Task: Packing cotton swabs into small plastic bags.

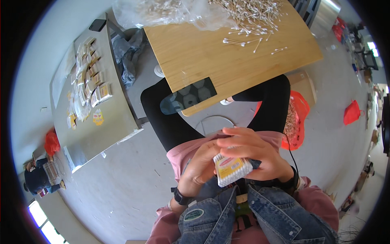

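Both hands hold a small clear pack of cotton swabs (231, 170) with a red and yellow label, close to my chest. My left hand (199, 166) grips it from the left side and below. My right hand (254, 156) closes over its top and right side. Ahead stands a wooden table (203, 53) with a heap of loose cotton swabs (252, 14) at its far end and a few stray swabs (239, 42) nearer me. A dark phone (189, 95) lies at the table's near edge.
A crumpled clear plastic bag (162, 12) lies at the table's far left. A grey table (101, 110) on the left carries several filled swab packs (91, 81). An orange bag (298, 118) sits on the floor by my right knee. Another person (38, 177) crouches far left.
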Tool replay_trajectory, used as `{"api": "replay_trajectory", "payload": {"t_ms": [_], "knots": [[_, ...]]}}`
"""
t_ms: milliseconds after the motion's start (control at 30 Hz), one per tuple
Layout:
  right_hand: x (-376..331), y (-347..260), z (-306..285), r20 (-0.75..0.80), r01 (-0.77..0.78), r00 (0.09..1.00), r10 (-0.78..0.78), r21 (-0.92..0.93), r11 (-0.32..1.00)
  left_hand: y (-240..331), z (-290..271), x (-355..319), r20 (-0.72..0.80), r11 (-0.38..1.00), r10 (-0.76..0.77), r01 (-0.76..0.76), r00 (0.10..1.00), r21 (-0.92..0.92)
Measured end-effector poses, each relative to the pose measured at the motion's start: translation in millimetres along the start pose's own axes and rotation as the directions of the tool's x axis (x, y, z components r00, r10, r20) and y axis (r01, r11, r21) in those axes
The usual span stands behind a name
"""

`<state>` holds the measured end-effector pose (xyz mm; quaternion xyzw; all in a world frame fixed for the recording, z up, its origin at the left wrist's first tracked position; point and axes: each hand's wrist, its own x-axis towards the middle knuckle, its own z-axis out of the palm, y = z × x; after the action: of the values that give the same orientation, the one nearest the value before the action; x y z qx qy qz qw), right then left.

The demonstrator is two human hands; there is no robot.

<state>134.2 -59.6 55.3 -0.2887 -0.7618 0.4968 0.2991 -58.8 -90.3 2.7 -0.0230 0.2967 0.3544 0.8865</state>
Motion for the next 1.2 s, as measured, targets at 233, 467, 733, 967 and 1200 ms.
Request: {"api": "replay_trajectory", "payload": {"t_ms": [233,467,733,967,1200], "knots": [[-4,7,9,-0.077,-0.033,0.996,0.041,0.097,0.995,-18,-3,3,0.127,0.991,-0.077,0.09,0.989,-0.102],[-6,4,9,-0.076,-0.03,0.996,0.038,0.101,0.994,-15,2,4,0.054,0.988,-0.142,0.145,0.988,-0.06],[-4,5,8,-0.068,-0.016,0.997,0.02,0.07,0.997,-12,3,4,0.104,0.986,-0.128,0.138,0.986,-0.092],[-4,5,9,-0.068,-0.019,0.997,0.023,0.053,0.998,-31,-32,22,0.23,0.958,-0.233,0.264,0.945,-0.114],[-5,6,9,-0.084,-0.029,0.996,0.031,0.022,0.999,-17,-6,11,0.153,0.968,-0.188,0.21,0.97,-0.139]]}}
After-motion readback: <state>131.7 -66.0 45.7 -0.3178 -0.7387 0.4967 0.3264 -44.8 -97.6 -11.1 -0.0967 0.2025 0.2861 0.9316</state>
